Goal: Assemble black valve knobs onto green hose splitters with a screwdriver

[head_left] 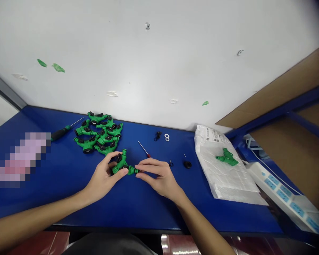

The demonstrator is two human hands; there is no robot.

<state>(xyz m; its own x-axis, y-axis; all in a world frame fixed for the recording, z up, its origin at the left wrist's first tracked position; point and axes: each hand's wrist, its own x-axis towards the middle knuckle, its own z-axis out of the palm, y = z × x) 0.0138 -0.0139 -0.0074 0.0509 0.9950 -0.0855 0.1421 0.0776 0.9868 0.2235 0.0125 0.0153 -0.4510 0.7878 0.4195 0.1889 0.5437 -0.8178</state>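
Both my hands hold a green plastic hose splitter with black fittings (122, 165) above the blue workbench (138, 210). My left hand (103, 178) grips its left side, and my right hand (158, 176) pinches its right end with the fingertips. Just beyond my left hand lies a heap of several similar green splitters (98, 134). A small red-handled screwdriver (146, 152) lies just beyond my right hand, not touching it. Nearby are a small black cap (187, 164) and small black parts (157, 135).
A black-handled screwdriver (61, 132) lies left of the heap, past a pixelated pink-and-white blur (21, 159). On the right, a white plastic bag (223, 173) holds up a green splitter (228, 157). A white power strip (284, 194) lies beyond it, and a white wall (149, 63) stands behind.
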